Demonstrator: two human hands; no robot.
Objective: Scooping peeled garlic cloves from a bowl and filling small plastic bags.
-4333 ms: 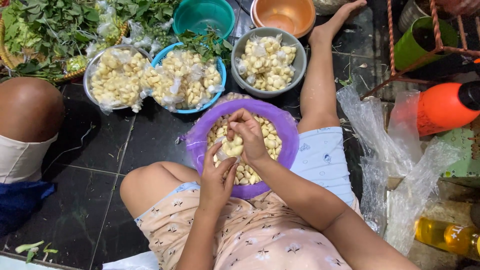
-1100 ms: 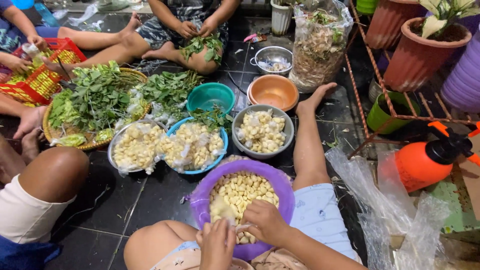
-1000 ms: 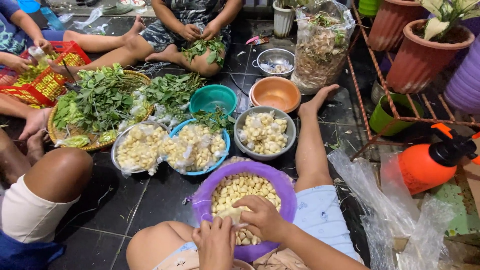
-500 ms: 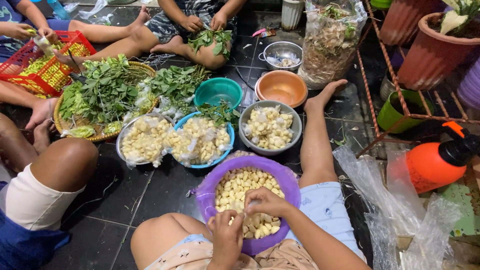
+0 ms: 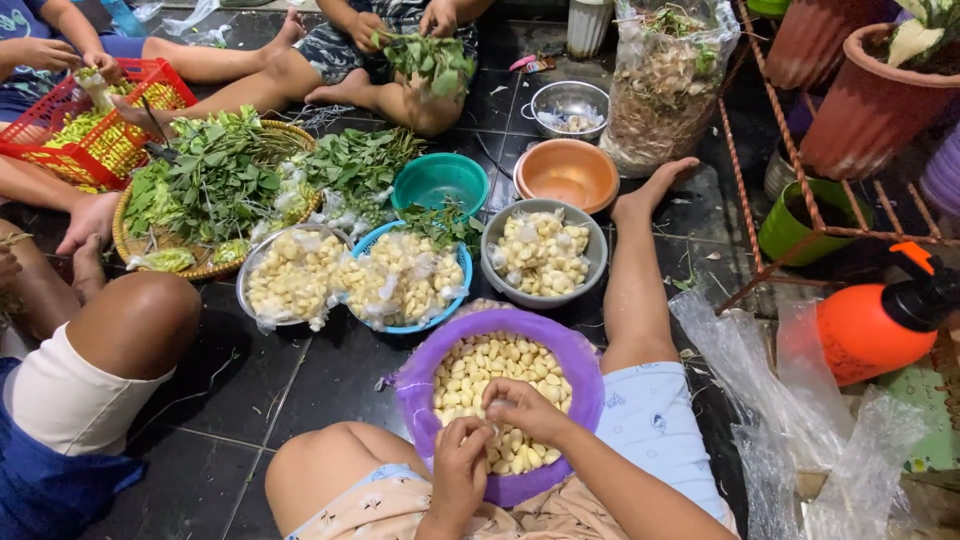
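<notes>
The head view showed the left hand (image 5: 462, 462) and right hand (image 5: 527, 408) meeting at six o'clock over the purple bowl (image 5: 578, 352), fingers pinched together on what seemed one peeled garlic clove, though the grip was partly hidden. The bowl was still well filled. Toward twelve o'clock, a grey bowl (image 5: 500, 283), blue bowl (image 5: 461, 298) and steel bowl (image 5: 254, 264) already held bagged cloves; an orange bowl (image 5: 567, 172) sat empty.

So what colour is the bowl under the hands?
Purple bowl, seen in the head view.
</notes>
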